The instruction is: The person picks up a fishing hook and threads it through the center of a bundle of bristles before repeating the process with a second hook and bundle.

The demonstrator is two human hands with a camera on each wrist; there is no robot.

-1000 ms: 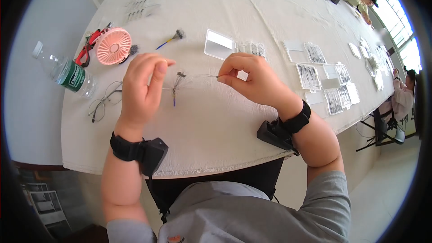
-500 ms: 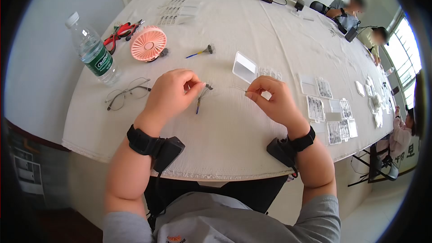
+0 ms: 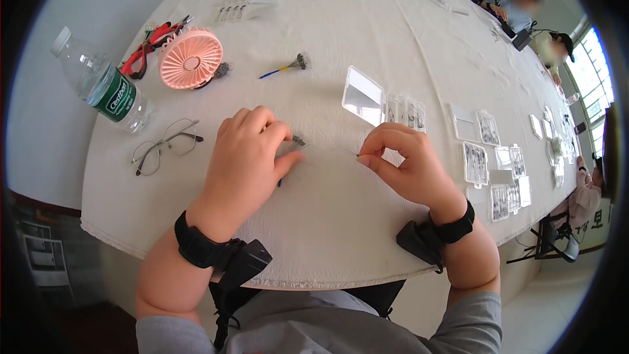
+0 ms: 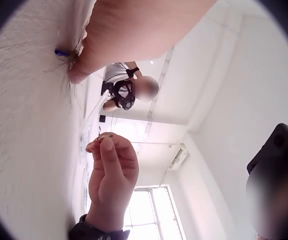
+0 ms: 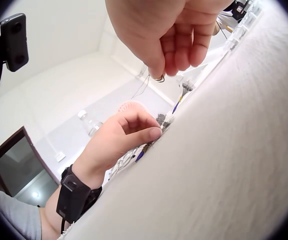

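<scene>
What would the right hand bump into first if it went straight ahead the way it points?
Probably the left hand, which is at the wire bundle. Heights are hard to judge, so the right hand might pass above it.

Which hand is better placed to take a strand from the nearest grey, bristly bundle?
Likely the left hand: it is right at the grey, bristly, blue-tipped bundle, whereas the right hand, farther away, pinches a thin, dark wire piece.
</scene>
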